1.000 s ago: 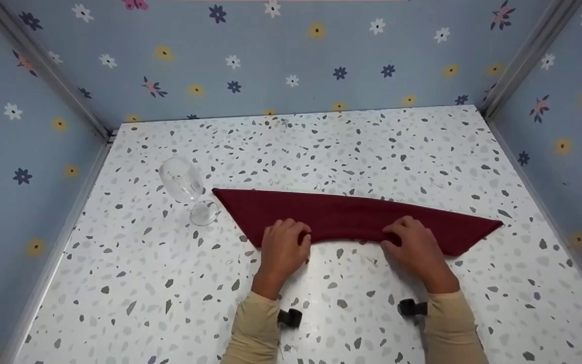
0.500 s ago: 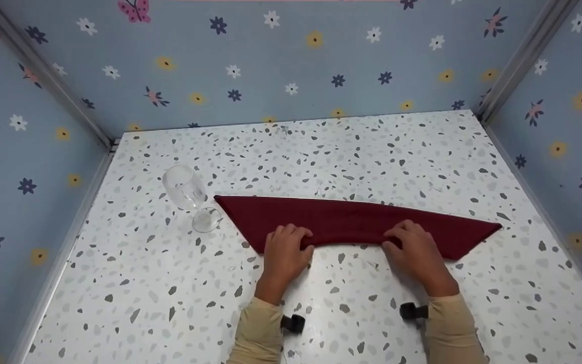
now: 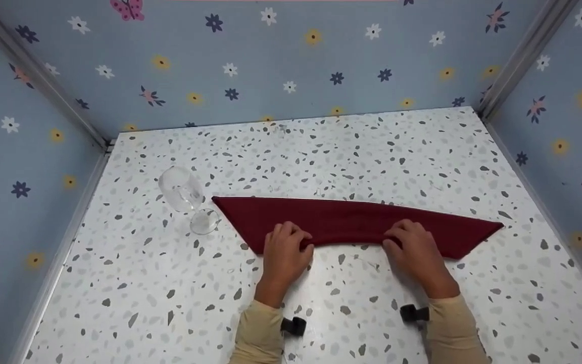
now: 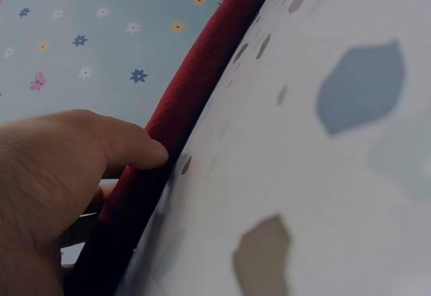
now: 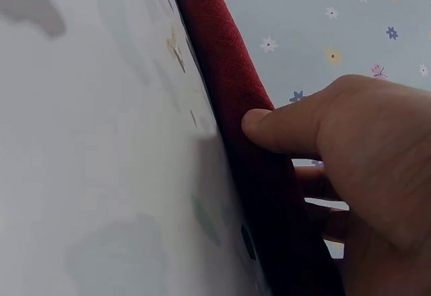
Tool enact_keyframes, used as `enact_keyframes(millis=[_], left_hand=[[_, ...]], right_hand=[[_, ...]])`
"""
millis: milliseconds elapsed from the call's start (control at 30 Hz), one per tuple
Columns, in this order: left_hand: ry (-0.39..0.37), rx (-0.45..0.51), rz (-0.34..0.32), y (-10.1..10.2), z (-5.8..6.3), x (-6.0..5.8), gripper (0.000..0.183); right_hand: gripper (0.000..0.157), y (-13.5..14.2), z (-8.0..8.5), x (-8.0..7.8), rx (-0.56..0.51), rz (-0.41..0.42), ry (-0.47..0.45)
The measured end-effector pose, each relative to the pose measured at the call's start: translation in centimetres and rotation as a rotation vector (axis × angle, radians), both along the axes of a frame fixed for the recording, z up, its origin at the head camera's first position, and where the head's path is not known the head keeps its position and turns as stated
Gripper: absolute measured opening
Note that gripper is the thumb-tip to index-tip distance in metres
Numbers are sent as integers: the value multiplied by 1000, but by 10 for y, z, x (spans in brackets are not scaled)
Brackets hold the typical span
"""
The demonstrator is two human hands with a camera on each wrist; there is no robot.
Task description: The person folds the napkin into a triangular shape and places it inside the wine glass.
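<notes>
A dark red cloth napkin (image 3: pixel 344 220), folded to a long trapezoid, lies across the table with its wider edge at the far side. My left hand (image 3: pixel 284 258) pinches its near edge left of the middle. In the left wrist view the thumb (image 4: pixel 145 151) presses the thick, rounded edge from the front, with fingers behind it. Right of the middle, my right hand (image 3: pixel 417 255) grips the same edge. The right wrist view shows that thumb (image 5: pixel 283 128) against the cloth and the fingers partly hidden behind. Between the hands the near edge bows slightly away from me.
A clear stemmed glass (image 3: pixel 180 189) lies on its side beyond the napkin's left corner, its round foot close to the cloth. The white speckled table (image 3: pixel 321 151) is bounded by blue flowered panels (image 3: pixel 291 55) at the back and both sides.
The head view has tilted a little, shifting the scene slightly downward. Both hands keep their hold on the napkin's near edge in almost the same places.
</notes>
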State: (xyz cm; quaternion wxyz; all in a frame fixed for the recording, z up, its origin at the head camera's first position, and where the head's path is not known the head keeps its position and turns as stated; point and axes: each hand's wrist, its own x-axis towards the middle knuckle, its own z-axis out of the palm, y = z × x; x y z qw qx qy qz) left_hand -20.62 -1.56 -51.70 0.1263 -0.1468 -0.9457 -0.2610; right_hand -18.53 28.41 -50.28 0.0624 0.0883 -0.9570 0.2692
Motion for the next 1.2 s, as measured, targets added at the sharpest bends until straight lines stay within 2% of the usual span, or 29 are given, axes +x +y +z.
enact_keyframes(millis=[200,333,567,800,1000,1200], left_hand=[[34,-29,-31,3,4,-6,12],[46,-22,-42,6,6,-11,11],[15,15,7,3,9,-15,11],[-32,91,35,2,5,-12,13],[26,114,17,2,4,-15,18],[73,77,10,1,-2,-8,22]], right_hand=[[17,3,4,-6,22,13,40],[19,5,7,-7,18,7,32],[23,3,10,-16,-23,1,-15],[24,2,10,-14,-25,-18,-58],[24,2,10,-14,-51,-37,-57],[22,1,4,-6,-63,-50,-59]])
